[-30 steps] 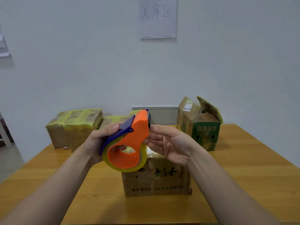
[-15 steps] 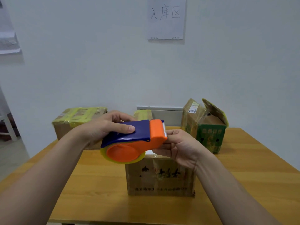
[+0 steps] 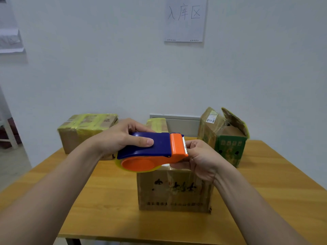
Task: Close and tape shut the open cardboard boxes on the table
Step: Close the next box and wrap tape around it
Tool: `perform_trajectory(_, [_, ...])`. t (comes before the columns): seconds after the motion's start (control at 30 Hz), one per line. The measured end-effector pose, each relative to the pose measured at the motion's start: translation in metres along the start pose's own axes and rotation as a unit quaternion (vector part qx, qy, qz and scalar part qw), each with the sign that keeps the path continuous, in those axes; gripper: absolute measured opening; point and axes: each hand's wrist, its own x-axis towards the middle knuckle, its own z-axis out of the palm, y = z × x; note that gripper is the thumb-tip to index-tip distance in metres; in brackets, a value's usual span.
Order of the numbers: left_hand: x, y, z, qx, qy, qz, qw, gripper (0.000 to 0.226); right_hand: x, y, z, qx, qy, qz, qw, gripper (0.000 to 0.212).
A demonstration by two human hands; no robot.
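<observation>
Head view, and both hands are on the tool. The left hand is wrapped over the tape dispenser, thumb flat across its blue cover and fingers curled behind. The right hand is curled in at the orange nose, fingertips pinching just under the serrated blade. Whether it has the loose end of the tape I cannot tell; the film is too clear to see.

That pinch is the risk. Those fingertips sit right beside the teeth, so a slip or a sharp tug could rake them. If the end is not properly caught, it could snap back onto the roll or fold and stick to itself.

The dispenser hangs in the air above the brown box, which stands near the middle of the desk toward the near edge. Its top is hidden behind the hands, so I cannot say whether the flaps lie flat. With neither hand on it, flaps could spring up under the tape, or the box could slide.

Toward the far right corner the green box has its flaps up, so that one is not yet closed. The taped boxes sit at the far left.
</observation>
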Motion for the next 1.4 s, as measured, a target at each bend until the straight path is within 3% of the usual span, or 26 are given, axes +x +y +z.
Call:
perform_trajectory(0.33, [0.005,0.012,0.004,0.058,0.003,-0.028,0.998,0.037,0.003,0.008,-0.004,-0.045,0.051,-0.034,0.997,0.020])
perform_trajectory(0.5, [0.005,0.012,0.003,0.079,0.017,-0.023,0.996,0.039,0.005,0.011,-0.004,-0.031,0.078,-0.062,0.995,0.032])
perform_trajectory(0.67, [0.003,0.000,0.003,0.018,0.014,-0.017,1.000,0.040,0.011,0.013,-0.005,-0.036,0.098,-0.080,0.991,0.037])
perform_trajectory(0.83, [0.002,-0.012,0.006,-0.059,0.031,-0.017,0.998,0.037,0.011,0.010,-0.006,0.061,0.056,-0.035,0.996,0.023])
perform_trajectory(1.0, [0.004,-0.007,0.006,-0.077,0.039,-0.039,0.996,0.040,0.015,0.012,-0.003,-0.012,0.111,-0.087,0.990,0.024])
perform_trajectory(1.17, [0.005,-0.010,0.011,-0.115,0.035,-0.033,0.992,0.040,0.009,0.010,-0.007,0.119,0.008,-0.034,0.992,0.034])
perform_trajectory(1.27, [0.007,-0.008,0.011,-0.147,0.018,-0.061,0.987,0.054,0.013,0.017,-0.004,0.146,-0.008,-0.078,0.986,0.012])
perform_trajectory(1.4, [0.009,-0.007,0.015,-0.208,0.043,-0.081,0.974,0.048,0.022,0.022,0.003,0.205,0.016,-0.129,0.970,0.046])
